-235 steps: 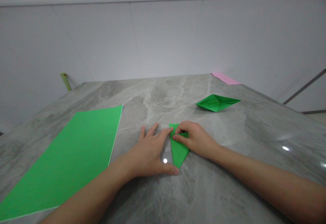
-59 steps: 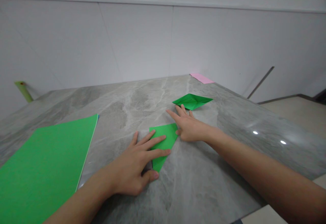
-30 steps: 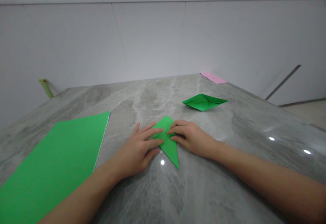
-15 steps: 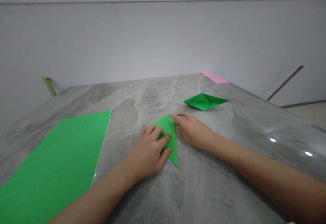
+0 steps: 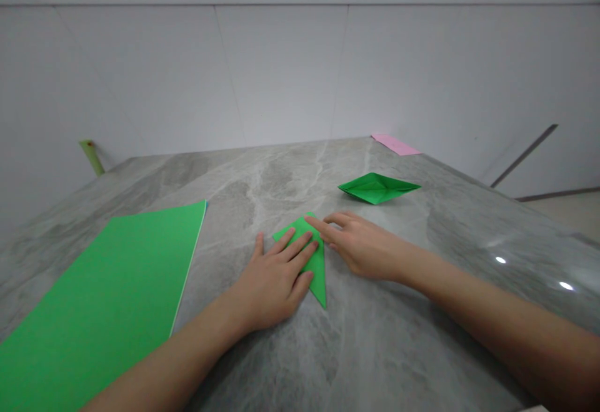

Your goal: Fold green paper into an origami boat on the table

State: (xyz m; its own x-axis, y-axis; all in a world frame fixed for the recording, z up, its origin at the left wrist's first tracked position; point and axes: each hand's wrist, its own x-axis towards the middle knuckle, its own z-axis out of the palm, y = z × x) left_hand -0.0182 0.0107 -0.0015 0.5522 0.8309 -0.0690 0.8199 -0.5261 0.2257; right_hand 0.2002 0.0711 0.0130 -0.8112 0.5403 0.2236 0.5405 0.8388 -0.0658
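Observation:
A folded piece of green paper (image 5: 319,274) lies flat on the grey marbled table, with one pointed corner toward me. My left hand (image 5: 279,281) rests palm down across its left part, fingers spread. From the right, my right hand (image 5: 359,243) touches the paper near its far corner with an outstretched index finger, while the other fingers bend underneath and are partly hidden. Just beyond that hand sits a folded green paper boat (image 5: 377,188), apart from both hands.
Larger green paper sheets (image 5: 117,293) lie in a stack at the left, partly under my left forearm. A pink paper (image 5: 396,144) is at the table's far right edge. Behind the marbled table (image 5: 262,180) stands a white wall (image 5: 281,74).
My left fingers have spread out and flattened on the folded paper. My right index finger has slid a little left along its far edge. The boat and sheets stay put.

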